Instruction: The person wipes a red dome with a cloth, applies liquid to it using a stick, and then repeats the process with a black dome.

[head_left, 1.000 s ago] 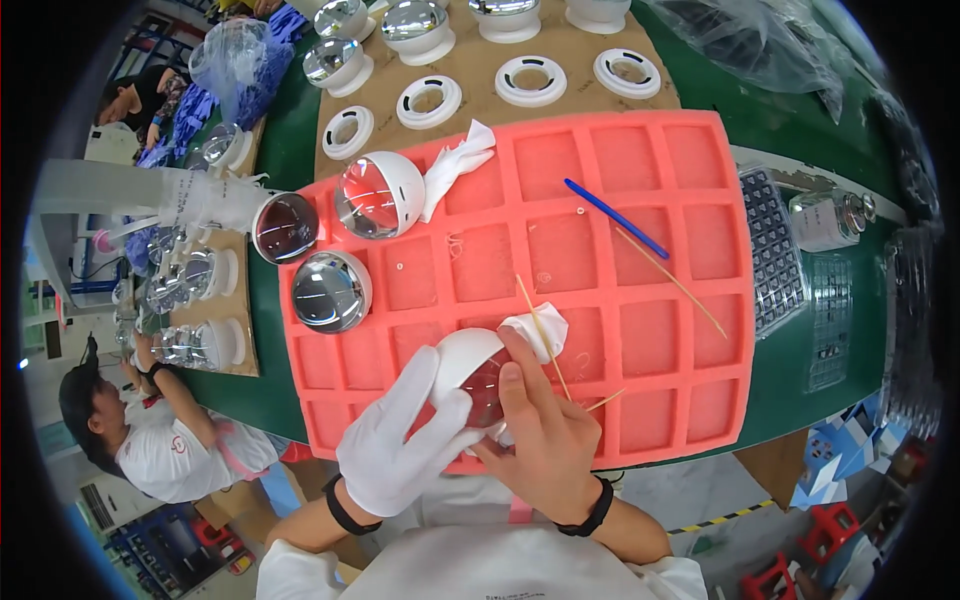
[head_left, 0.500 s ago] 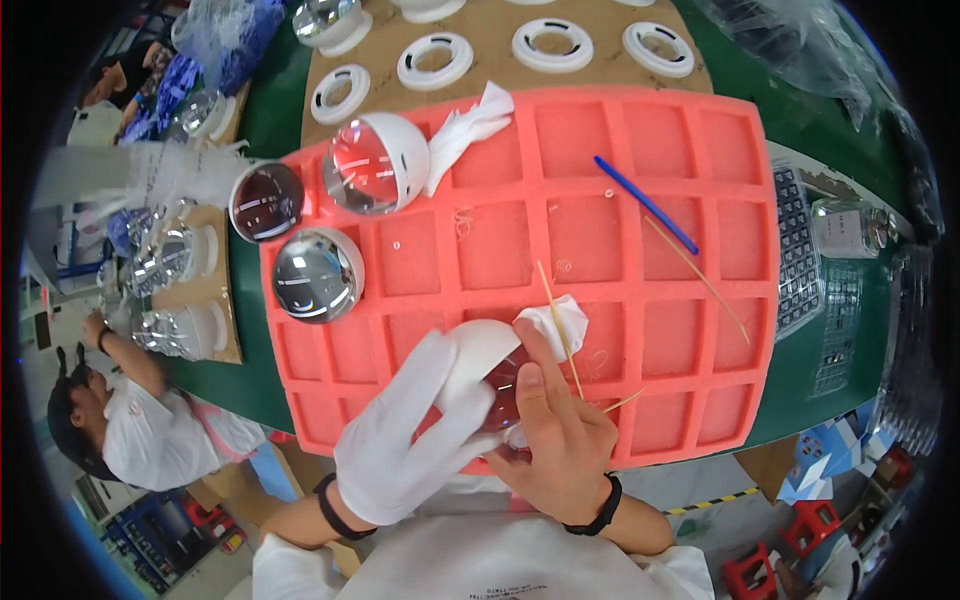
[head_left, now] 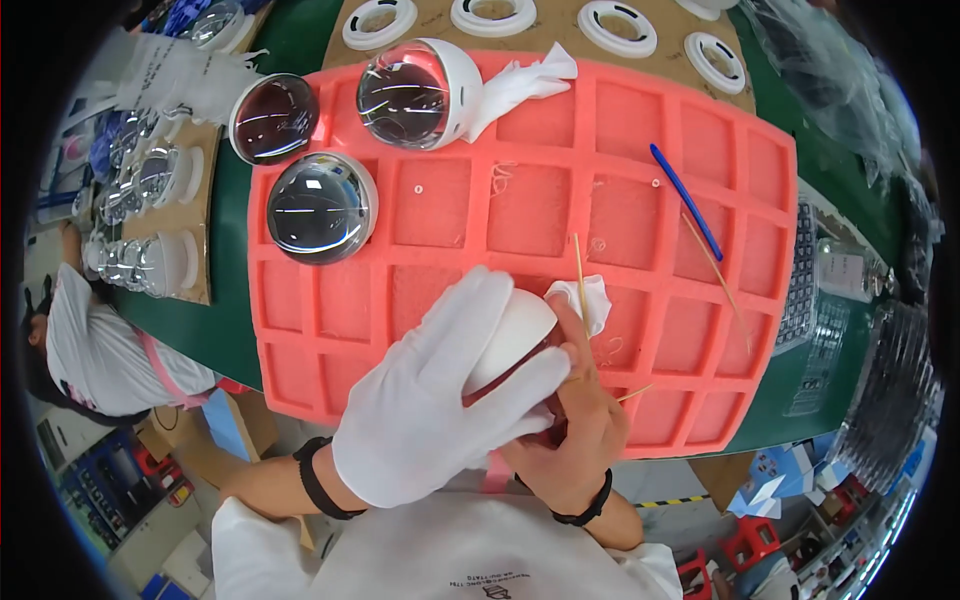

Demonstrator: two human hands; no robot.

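the round housing (head_left: 515, 335), a white shell joined to a dark glossy part, is found between both hands, over the near middle of the pink foam tray (head_left: 788, 190). the gloved left hand (head_left: 450, 390) is closed around it from the left, fingers along the shell's far left side, thumb laid across the seam; the right hand (head_left: 575, 430), bare, is bent against its right side, index finger reaching forward. neither hand is nearer, as both touch the piece. the piece being round, no long axis is evident; its seam slants from near left to far right, shell facing away from the wearer, dark part toward the wearer and mostly covered. whether the right hand also grips a stick cannot be told. just beyond its index finger lie a wooden stick (head_left: 581, 270) and a white wad (head_left: 597, 308). farther right on the tray are a blue rod (head_left: 687, 205) and a second thin stick (head_left: 715, 270). at the far left stand three glossy domes (head_left: 318, 210), with a crumpled white cloth (head_left: 520, 88) beside one. the tray rests on a green table (head_left: 230, 340); white rings (head_left: 603, 44) lie on cardboard beyond it. a co-worker (head_left: 105, 345) in a white shirt is at the left, and red stools (head_left: 752, 540) stand at lower right.
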